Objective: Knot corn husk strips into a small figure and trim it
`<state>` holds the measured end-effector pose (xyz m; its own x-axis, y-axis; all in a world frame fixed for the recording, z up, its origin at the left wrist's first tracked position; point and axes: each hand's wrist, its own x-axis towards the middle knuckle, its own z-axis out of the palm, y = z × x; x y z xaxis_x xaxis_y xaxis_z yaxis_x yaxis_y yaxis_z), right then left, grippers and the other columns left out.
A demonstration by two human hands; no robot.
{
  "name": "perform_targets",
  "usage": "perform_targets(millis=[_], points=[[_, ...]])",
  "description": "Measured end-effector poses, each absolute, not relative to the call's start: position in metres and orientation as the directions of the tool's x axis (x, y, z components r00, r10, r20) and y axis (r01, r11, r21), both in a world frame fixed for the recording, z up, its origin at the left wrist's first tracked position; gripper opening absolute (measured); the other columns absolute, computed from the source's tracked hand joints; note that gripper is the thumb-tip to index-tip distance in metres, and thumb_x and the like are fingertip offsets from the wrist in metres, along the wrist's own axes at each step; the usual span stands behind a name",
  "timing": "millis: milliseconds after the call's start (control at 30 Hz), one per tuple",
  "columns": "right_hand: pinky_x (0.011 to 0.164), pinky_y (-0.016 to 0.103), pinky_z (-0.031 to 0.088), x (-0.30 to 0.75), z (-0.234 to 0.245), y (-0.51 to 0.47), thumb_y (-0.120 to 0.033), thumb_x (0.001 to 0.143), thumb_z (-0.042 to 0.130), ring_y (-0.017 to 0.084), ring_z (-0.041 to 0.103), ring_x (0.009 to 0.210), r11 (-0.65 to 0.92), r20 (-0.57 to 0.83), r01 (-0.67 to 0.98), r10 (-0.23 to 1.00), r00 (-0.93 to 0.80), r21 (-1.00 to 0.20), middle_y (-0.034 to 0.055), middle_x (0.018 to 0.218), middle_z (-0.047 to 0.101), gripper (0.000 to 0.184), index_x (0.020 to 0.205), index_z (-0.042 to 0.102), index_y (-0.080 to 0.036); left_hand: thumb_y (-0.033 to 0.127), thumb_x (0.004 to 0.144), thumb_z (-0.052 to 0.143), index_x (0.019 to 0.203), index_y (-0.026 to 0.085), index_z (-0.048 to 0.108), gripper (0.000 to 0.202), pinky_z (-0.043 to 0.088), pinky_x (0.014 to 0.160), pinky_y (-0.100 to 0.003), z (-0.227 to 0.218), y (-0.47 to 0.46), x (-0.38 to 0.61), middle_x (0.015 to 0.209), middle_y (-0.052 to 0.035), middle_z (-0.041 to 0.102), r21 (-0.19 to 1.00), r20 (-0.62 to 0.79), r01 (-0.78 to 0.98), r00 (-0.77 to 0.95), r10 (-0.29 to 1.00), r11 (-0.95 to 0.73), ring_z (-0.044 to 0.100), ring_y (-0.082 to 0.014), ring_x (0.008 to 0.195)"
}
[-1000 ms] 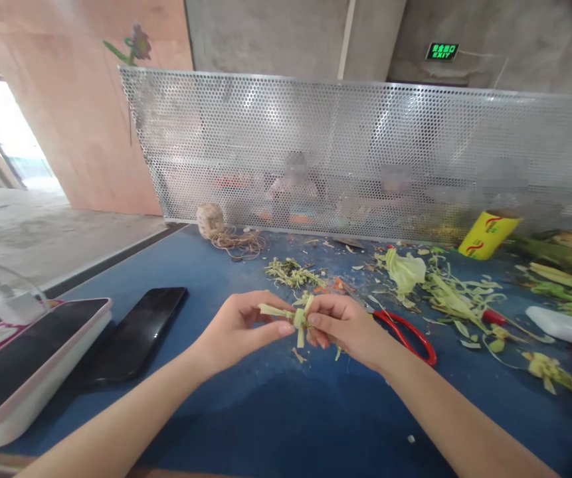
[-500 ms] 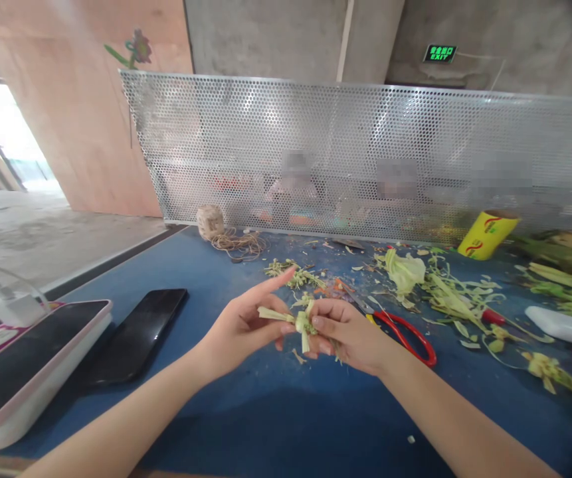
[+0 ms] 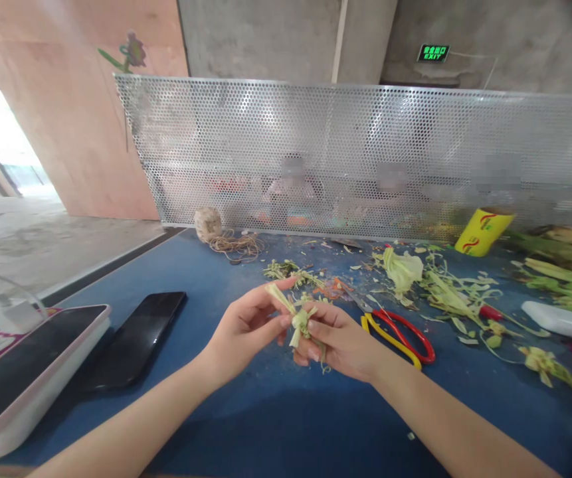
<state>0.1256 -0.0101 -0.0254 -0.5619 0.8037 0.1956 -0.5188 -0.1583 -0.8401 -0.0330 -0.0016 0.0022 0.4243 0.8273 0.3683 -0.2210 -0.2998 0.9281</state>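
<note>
A small pale-green bundle of folded plant strips [image 3: 299,321] is held up over the blue table, between my two hands. My right hand [image 3: 338,335] pinches its right side, with fingers curled behind it. My left hand [image 3: 253,325] has its thumb against the bundle's left side, and its index finger reaches above a strip that sticks up to the left. Thin strands hang below the right fingers. Scissors with red and yellow handles [image 3: 405,335] lie just right of my right hand. Green plant sprigs [image 3: 286,271] lie beyond my hands.
Left are a black phone [image 3: 139,342] and a white-edged device [image 3: 21,372]. A twine ball [image 3: 208,224] stands at the back, before a perforated metal screen [image 3: 246,133]. Leaf scraps [image 3: 445,292], a yellow roll [image 3: 483,232] and a white-handled tool [image 3: 559,320] lie right. People sit behind the screen.
The bundle has turned so its left strip points more upward. My left index finger has bent down toward it. More of the scissors' yellow handle shows as my right hand shifts slightly left.
</note>
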Motion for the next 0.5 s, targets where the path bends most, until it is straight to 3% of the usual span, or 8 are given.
perform_targets(millis=[67,133,333,500], points=[[0.055,0.027,0.037,0.1264,-0.0267,-0.0095,-0.034,0.068,0.068,0.008,0.048,0.047,-0.144,0.189,-0.492,0.804,-0.564,-0.859,-0.0053,0.05,0.054,0.02,0.076,0.059,-0.019,0.024,0.069,0.066,0.083,0.016,0.065,0.016,0.048,0.054,-0.022,0.0031,-0.0018,-0.0333,0.075,-0.002,0.062,0.929,0.369,-0.173,0.434,0.822,-0.326,0.054,-0.0104,0.058],[0.055,0.027,0.036,0.1272,-0.0283,-0.0085,-0.036,0.07,0.066,0.009,0.05,0.049,-0.106,0.199,-0.468,0.806,-0.557,-0.877,-0.0045,0.052,0.055,0.021,0.08,0.059,-0.019,0.026,0.07,0.065,0.074,0.014,0.065,0.013,0.048,0.054,-0.022,0.0038,-0.0018,-0.0339,0.076,-0.0034,0.063,0.928,0.369,-0.124,0.432,0.823,-0.351,0.054,-0.0104,0.057],[0.055,0.025,0.035,0.1294,-0.0306,-0.0056,-0.034,0.077,0.059,0.008,0.049,0.051,0.0,0.238,-0.406,0.809,-0.537,-0.914,-0.0031,0.055,0.057,0.017,0.078,0.057,-0.018,0.025,0.073,0.06,0.077,0.014,0.062,0.012,0.048,0.058,-0.025,0.005,-0.0018,-0.0358,0.076,-0.0038,0.059,0.923,0.341,0.031,0.402,0.85,-0.385,0.055,-0.0129,0.062],[0.054,0.023,0.035,0.13,-0.0301,-0.0042,-0.03,0.08,0.057,0.008,0.05,0.053,0.056,0.263,-0.38,0.813,-0.519,-0.923,-0.0033,0.056,0.057,0.013,0.078,0.057,-0.017,0.019,0.078,0.052,0.079,0.016,0.062,0.011,0.047,0.061,-0.021,0.0059,0.0013,-0.0389,0.085,-0.0049,0.056,0.759,0.506,0.212,0.402,0.763,-0.615,0.056,-0.0137,0.074]])
